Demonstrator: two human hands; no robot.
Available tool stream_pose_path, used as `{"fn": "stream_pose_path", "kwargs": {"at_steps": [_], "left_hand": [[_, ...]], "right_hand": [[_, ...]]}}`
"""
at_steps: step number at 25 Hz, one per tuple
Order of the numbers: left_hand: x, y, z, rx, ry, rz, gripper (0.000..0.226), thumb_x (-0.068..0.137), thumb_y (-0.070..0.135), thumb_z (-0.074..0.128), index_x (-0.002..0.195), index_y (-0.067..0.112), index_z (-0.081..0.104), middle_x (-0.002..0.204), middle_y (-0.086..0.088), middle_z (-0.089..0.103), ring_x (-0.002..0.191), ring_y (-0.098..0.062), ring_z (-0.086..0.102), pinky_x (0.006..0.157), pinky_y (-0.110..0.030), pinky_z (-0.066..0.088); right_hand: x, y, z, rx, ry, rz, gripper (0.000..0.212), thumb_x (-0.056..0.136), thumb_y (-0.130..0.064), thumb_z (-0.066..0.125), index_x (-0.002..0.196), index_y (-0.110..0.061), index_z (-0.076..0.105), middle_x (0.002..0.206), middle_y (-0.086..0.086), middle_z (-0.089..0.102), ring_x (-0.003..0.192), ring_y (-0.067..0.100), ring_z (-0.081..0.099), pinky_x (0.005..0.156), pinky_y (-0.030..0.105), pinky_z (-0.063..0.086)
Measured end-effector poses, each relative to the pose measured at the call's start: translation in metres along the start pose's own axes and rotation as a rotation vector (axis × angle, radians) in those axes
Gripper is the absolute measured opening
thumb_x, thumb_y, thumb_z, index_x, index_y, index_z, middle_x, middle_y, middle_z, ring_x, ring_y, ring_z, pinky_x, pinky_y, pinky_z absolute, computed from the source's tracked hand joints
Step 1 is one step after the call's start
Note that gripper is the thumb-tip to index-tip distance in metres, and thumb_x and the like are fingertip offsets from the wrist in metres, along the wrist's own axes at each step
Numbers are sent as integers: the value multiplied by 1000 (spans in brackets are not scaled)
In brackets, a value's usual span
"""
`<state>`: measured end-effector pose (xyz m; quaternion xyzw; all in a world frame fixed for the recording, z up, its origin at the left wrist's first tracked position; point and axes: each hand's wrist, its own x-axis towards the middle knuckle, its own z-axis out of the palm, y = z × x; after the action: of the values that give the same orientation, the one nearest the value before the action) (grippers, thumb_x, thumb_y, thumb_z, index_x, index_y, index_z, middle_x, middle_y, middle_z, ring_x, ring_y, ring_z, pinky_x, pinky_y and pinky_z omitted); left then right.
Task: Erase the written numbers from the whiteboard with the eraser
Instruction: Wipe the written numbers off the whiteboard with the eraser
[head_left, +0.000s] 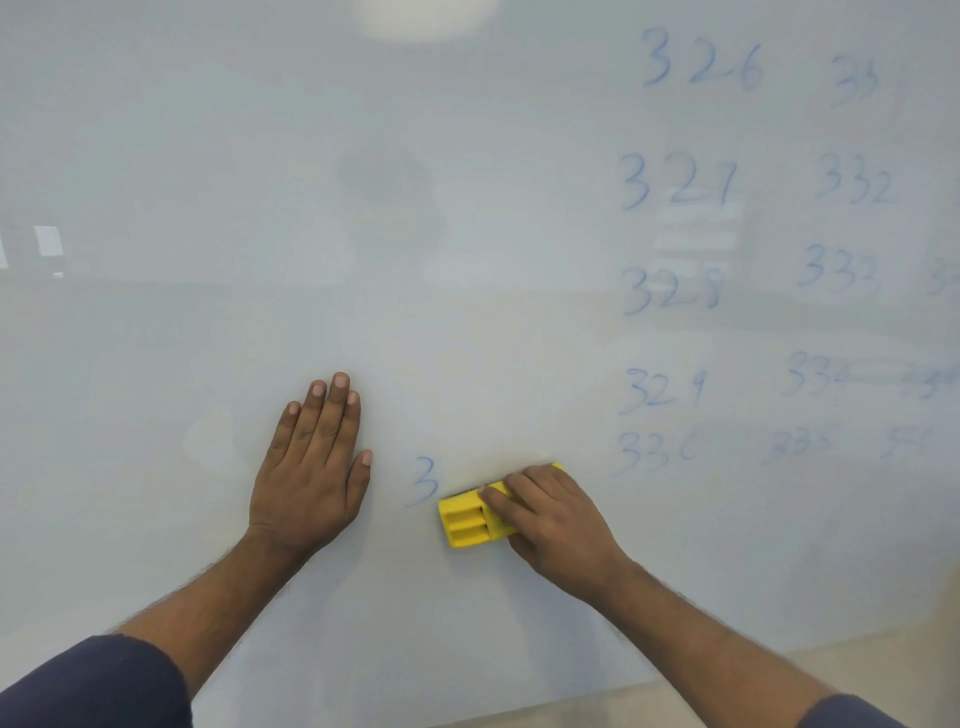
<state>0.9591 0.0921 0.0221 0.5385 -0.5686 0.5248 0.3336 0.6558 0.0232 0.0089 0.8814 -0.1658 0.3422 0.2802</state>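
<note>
Eraser (475, 519) in right hand (556, 525) — beside blue "3" (425, 480), "326" (701, 62) above

Right hand (556, 519) gripping yellow eraser (470, 522) on whiteboard (208, 208) beside blue "3" (425, 480)

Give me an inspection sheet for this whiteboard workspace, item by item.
Surface: whiteboard, left part wiped, glare at top.
Job's things: yellow eraser pressed on the board; lone blue 3 just left of it; columns of blue numbers remain at right, the lower ones faint.
Clutter: nothing seen.
Grippers: left hand flat on the board, fingers spread, holding nothing; right hand gripping the eraser.
Cables: nothing seen.
Surroundings: dark sleeves at the bottom corners; beige surface beyond the board's lower right edge.
</note>
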Motion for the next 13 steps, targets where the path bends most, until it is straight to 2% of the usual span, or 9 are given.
{"fn": "stream_pose_path", "kwargs": {"at_steps": [3,5,8,10,13], "left_hand": [[-1,0,1,16,12,8,64,102,29,36,157,0,23,166,-17,19,158,-27,9,128,-45,10],[-2,1,1,16,12,12,62,103,27,33,158,1,21,168,-14,14,158,-27,9,128,-44,9],[-2,1,2,25,22,10,60,104,23,33,158,1,21,166,-15,19,158,-27,10,128,-44,10],[-2,1,1,19,28,7,59,104,23,34,158,1,23,164,-17,24,157,-26,11,128,-44,11],[-2,0,1,20,34,16,59,103,22,34,157,0,25,163,-18,26,157,-27,11,128,-44,12]], "right_hand": [[-5,8,-7,-20,3,12,47,76,-15,65,122,-13,60,99,6,61,86,29,57,78,40,48],[12,11,-16,16,82,135,45,79,-20,68,122,-11,61,97,7,61,85,30,57,76,40,48],[52,3,-22,49,197,229,49,80,-26,70,126,-11,59,98,8,60,86,29,55,76,38,45],[65,-11,-16,48,201,175,50,80,-24,70,127,-11,58,97,9,59,85,30,54,76,39,44],[50,-28,1,26,113,36,48,79,-19,65,126,-12,58,95,8,59,84,31,53,76,40,45]]}}
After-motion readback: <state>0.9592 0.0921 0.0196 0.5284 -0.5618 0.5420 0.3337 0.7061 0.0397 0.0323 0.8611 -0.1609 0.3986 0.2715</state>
